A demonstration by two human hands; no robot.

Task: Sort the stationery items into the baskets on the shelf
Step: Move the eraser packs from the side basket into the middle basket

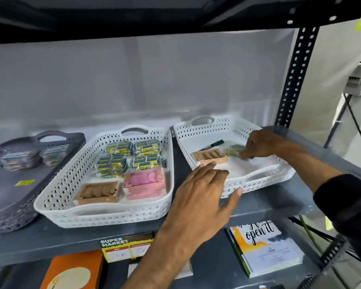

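Note:
Three baskets stand on the grey shelf [279, 203]. Inside the right white basket [265, 180], my right hand [258, 144] is shut on a small yellow-and-blue packet [234, 150]. That basket also holds a green marker [214, 143] and a brown box [209, 156]. My left hand [204, 192] hovers open at the basket's front left corner, fingers spread and holding nothing. The middle white basket [56, 197] holds several yellow-and-blue packets [131, 156], a pink box [145, 182] and a brown box [97, 192].
A grey basket [13, 213] at the left holds stacked packets [21, 159] and a yellow label. A black perforated post [294, 80] rises at the shelf's right end. Below the shelf lie a notebook [267, 249], an orange book [73, 272] and a price tag [123, 247].

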